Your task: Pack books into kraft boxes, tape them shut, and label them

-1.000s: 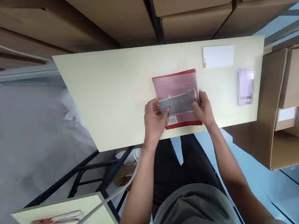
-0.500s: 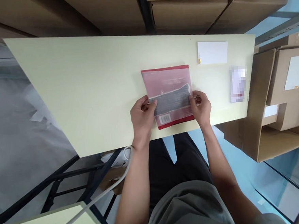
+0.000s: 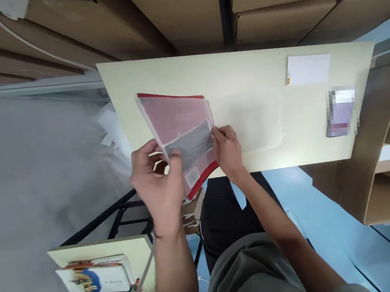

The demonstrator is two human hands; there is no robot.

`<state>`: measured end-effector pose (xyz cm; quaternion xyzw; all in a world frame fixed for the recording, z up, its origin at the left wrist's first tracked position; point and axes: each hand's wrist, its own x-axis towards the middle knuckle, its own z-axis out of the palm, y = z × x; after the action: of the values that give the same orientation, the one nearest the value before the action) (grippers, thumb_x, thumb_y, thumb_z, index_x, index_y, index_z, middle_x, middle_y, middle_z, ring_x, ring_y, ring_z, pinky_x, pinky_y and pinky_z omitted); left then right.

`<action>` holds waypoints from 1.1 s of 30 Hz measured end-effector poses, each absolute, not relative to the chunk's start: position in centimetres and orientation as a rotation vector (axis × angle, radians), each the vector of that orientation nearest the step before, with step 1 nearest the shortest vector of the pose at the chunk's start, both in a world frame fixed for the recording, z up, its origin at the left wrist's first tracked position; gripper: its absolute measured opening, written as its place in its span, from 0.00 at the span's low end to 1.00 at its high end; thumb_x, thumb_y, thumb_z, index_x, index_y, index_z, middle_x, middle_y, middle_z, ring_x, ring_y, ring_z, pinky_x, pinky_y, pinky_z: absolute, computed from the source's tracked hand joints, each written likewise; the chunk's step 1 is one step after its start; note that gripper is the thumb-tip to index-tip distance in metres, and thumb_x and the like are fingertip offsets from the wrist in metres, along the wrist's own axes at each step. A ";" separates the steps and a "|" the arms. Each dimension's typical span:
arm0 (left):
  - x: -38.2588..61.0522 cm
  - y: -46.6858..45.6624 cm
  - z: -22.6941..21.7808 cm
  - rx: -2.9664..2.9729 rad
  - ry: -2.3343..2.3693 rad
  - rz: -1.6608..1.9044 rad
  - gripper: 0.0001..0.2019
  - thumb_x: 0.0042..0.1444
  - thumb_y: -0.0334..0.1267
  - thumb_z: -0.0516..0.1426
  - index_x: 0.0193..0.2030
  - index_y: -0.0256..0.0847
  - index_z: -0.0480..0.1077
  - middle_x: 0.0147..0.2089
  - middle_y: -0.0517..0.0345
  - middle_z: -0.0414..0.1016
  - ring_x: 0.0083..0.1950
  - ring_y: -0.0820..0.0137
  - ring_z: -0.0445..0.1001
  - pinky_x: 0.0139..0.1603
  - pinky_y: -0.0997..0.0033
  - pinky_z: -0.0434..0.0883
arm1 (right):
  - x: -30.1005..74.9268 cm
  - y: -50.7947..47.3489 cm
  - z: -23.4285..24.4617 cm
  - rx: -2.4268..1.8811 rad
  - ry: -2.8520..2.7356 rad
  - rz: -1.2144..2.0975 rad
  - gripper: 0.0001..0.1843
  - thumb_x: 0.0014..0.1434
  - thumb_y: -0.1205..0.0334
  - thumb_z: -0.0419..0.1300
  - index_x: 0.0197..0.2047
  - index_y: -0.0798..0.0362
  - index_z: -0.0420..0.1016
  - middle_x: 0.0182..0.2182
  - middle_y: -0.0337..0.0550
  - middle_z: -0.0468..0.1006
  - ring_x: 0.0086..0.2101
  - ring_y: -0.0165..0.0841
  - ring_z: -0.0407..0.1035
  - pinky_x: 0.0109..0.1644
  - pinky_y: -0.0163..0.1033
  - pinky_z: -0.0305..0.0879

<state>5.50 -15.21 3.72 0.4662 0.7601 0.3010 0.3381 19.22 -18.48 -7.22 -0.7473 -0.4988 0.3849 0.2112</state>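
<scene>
A red book in a clear plastic bag (image 3: 176,120), with a grey folded flap across its near end, is lifted and tilted over the left part of the pale yellow table (image 3: 244,80). My left hand (image 3: 157,184) grips its near left edge, thumb on the grey flap. My right hand (image 3: 227,150) pinches its right edge at the flap. Both hands are closed on the bagged book.
A white card (image 3: 308,69) lies at the table's far right, a blurred small packet (image 3: 341,113) nearer. Cardboard boxes (image 3: 272,11) stack behind the table and an open box (image 3: 366,169) stands at the right. A low stand holds stacked books (image 3: 97,279) at the lower left.
The bagged book lay flat mid-table with both hands pressing its flap. Now it is lifted, swung to the left and tilted, both hands still holding it.
</scene>
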 end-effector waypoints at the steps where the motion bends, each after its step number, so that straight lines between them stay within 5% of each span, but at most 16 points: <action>1: 6.4 -15.1 3.8 1.255 1.963 0.800 0.15 0.59 0.39 0.69 0.52 0.48 0.76 0.44 0.58 0.77 0.41 0.66 0.77 0.42 0.65 0.76 | 19.7 -18.4 -7.2 -2.079 -1.393 1.082 0.20 0.84 0.59 0.53 0.68 0.46 0.83 0.56 0.54 0.81 0.58 0.47 0.79 0.63 0.51 0.81; 7: 13.6 -14.7 3.0 1.360 1.735 0.853 0.19 0.61 0.37 0.70 0.52 0.47 0.66 0.43 0.62 0.70 0.40 0.69 0.75 0.40 0.69 0.75 | 25.5 -19.2 -5.6 -1.873 -1.122 1.234 0.22 0.82 0.46 0.58 0.68 0.46 0.84 0.51 0.49 0.88 0.43 0.39 0.83 0.50 0.45 0.85; 16: 22.1 -15.7 -2.7 1.463 1.420 0.740 0.16 0.74 0.44 0.65 0.63 0.47 0.70 0.55 0.50 0.78 0.54 0.60 0.81 0.55 0.58 0.81 | 32.6 -19.4 -1.0 -1.834 -0.965 1.132 0.37 0.82 0.29 0.48 0.68 0.45 0.83 0.49 0.47 0.89 0.51 0.43 0.82 0.57 0.50 0.82; 20: 19.9 -15.5 -4.9 1.510 1.295 0.646 0.12 0.77 0.42 0.61 0.63 0.47 0.76 0.60 0.45 0.80 0.62 0.55 0.80 0.68 0.49 0.78 | 33.6 -19.8 -4.3 -2.004 -1.139 0.991 0.29 0.83 0.37 0.52 0.71 0.43 0.81 0.52 0.52 0.85 0.54 0.46 0.80 0.61 0.54 0.81; 24: 14.6 -15.4 -5.2 1.470 1.590 0.646 0.16 0.70 0.40 0.68 0.62 0.46 0.78 0.64 0.43 0.78 0.70 0.50 0.76 0.76 0.43 0.74 | 34.6 -20.7 -5.8 -2.151 -1.264 0.832 0.21 0.79 0.52 0.61 0.69 0.44 0.82 0.53 0.55 0.81 0.54 0.48 0.78 0.62 0.59 0.80; 28: 12.0 -15.7 -6.2 1.130 1.807 0.634 0.21 0.64 0.41 0.71 0.62 0.43 0.77 0.64 0.43 0.78 0.62 0.57 0.81 0.66 0.52 0.81 | 35.1 -21.2 -5.6 -2.173 -1.251 0.944 0.22 0.78 0.57 0.58 0.70 0.45 0.82 0.51 0.51 0.82 0.42 0.40 0.80 0.50 0.51 0.82; 33: 12.7 -15.1 -6.0 0.793 1.696 0.724 0.21 0.58 0.45 0.74 0.55 0.42 0.80 0.51 0.51 0.83 0.51 0.63 0.83 0.59 0.59 0.82 | 35.0 -21.3 -6.2 -2.203 -1.244 0.947 0.23 0.79 0.59 0.56 0.71 0.45 0.83 0.54 0.52 0.81 0.41 0.39 0.80 0.48 0.49 0.83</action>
<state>12.71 -15.08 -6.02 0.3330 0.7125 0.3043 0.5374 34.95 -21.33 -6.23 -0.7959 -0.4492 0.3422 0.2182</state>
